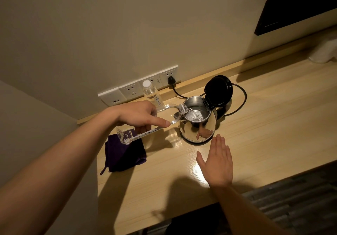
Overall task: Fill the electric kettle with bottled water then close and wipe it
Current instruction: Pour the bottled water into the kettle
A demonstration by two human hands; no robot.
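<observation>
A steel electric kettle (197, 128) stands on the wooden desk (264, 125), its black lid (218, 90) swung up and open. My left hand (140, 114) grips a clear water bottle (169, 113) tipped on its side, neck over the kettle's mouth, and water streams into the pot. My right hand (217, 161) lies flat on the desk in front of the kettle, fingers together, holding nothing. A dark purple cloth (124, 154) lies on the desk under my left hand.
A second capped water bottle (151, 94) stands upright by the wall sockets (138, 86). The kettle's black cord (242, 97) loops behind it to a plug (171, 80). A white object (322, 52) sits at the far right, below a dark screen (299, 2).
</observation>
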